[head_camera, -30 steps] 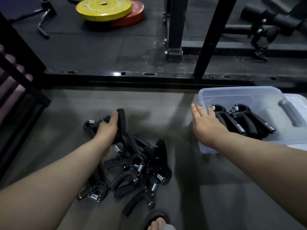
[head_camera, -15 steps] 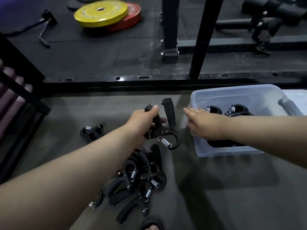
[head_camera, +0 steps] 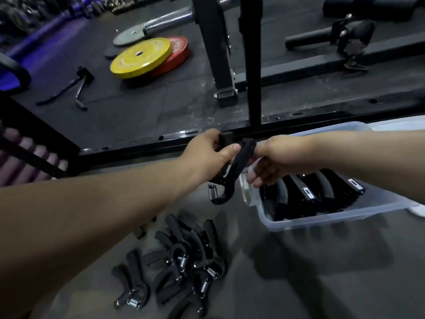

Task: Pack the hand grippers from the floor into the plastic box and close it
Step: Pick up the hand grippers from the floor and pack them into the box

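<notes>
Your left grip is curled round one handle of a hand gripper, held with its long axis near upright, spring end down. Your right grip sits just beside the free handle with loose fingers; whether it holds it cannot be told. The plastic box lies just right of and below both grips, nearer the right one, so expect a rightward, downward move.

This is a gym. Yellow plate and red plate lie stacked far left on black rubber matting, with a barbell behind them. Black steel rack uprights rise at far centre, and spring hand grippers are heaped on the near floor.
</notes>
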Demonstrator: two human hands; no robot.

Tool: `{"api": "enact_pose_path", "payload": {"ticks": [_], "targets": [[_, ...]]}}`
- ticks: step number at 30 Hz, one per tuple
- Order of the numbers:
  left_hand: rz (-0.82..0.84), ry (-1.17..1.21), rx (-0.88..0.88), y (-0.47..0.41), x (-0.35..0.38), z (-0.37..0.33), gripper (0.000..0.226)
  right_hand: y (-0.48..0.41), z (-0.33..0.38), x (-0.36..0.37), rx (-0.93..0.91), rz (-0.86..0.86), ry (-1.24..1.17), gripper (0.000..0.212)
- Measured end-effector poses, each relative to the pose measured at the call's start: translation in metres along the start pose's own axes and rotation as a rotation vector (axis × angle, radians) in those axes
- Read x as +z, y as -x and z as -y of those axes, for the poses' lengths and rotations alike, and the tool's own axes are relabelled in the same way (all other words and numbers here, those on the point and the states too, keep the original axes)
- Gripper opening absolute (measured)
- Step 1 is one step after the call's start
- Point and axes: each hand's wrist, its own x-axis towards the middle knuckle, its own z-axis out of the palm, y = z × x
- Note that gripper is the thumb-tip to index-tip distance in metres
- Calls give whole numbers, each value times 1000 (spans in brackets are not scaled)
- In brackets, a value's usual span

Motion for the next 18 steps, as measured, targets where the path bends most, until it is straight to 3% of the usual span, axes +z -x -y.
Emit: {"api": "enact_pose_path", "payload": {"ticks": [3,7,10,12,14,16,18], "targets": [[-51,-136,158,3,11,-16,23,14,1,-18,77,137,-272,57],[-46,-515,468,10,29,-24,18,37,-1,-46,60,254,-376,61],[35,-712,674,12,47,-31,39,52,-10,-52,98,203,-270,51],[86,-755,797,11,64,-27,32,56,-19,-51,96,150,-272,34],[55,-726,802,9,79,-22,22,53,-29,-53,87,82,-314,22],[56,-674,735,7,92,-18,33,47,-37,-61,89,-28,-329,19],[97,-638,551,8,98,-8,52,44,-44,-71,98,-159,-244,15]]}}
